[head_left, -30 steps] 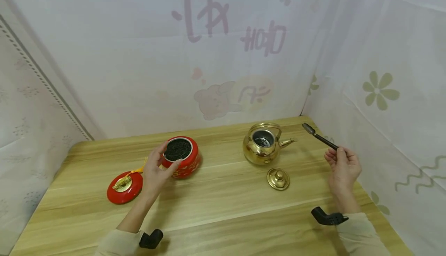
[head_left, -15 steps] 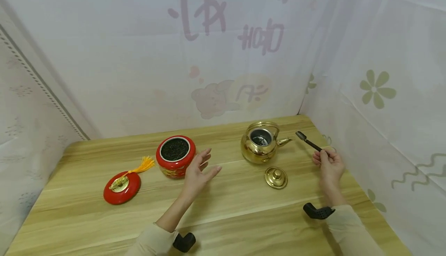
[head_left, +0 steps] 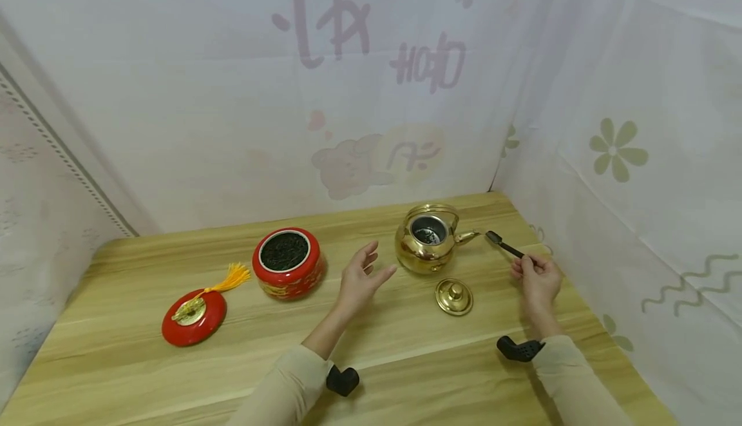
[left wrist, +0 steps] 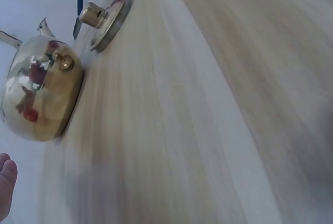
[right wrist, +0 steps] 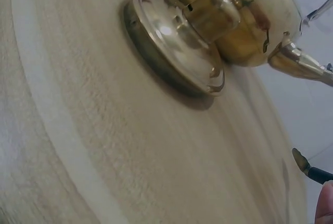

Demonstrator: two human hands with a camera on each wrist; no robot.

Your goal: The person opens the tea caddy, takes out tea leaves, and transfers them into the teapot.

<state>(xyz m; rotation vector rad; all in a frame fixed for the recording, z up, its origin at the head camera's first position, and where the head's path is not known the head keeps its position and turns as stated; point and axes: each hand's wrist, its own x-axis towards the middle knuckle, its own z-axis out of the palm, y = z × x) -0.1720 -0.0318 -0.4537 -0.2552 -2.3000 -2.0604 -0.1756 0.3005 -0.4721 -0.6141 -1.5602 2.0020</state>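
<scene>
In the head view my right hand (head_left: pixel 540 284) pinches the dark handle of a small tea scoop (head_left: pixel 503 244), its tip pointing toward the teapot spout. My left hand (head_left: pixel 359 284) is held with fingers spread and nothing in it, between the red jar and the teapot. The gold teapot (head_left: pixel 426 255) stands uncovered with its handle up and some dark leaves inside. Its gold lid (head_left: pixel 455 297) lies in front of it, knob up. On the left the red tea jar (head_left: pixel 288 284) is uncovered and full of dark tea leaves (head_left: pixel 284 251).
A red jar lid (head_left: pixel 214 313) with a gold knob and a yellow tassel (head_left: pixel 232 277) lies left of the jar. Everything rests on a wooden table (head_left: pixel 400 374). Printed white curtains (head_left: pixel 232 123) hang behind and at both sides.
My left hand has moved right, away from the red jar toward the teapot. The right hand has come left and a little lower with the tea scoop, nearer the spout.
</scene>
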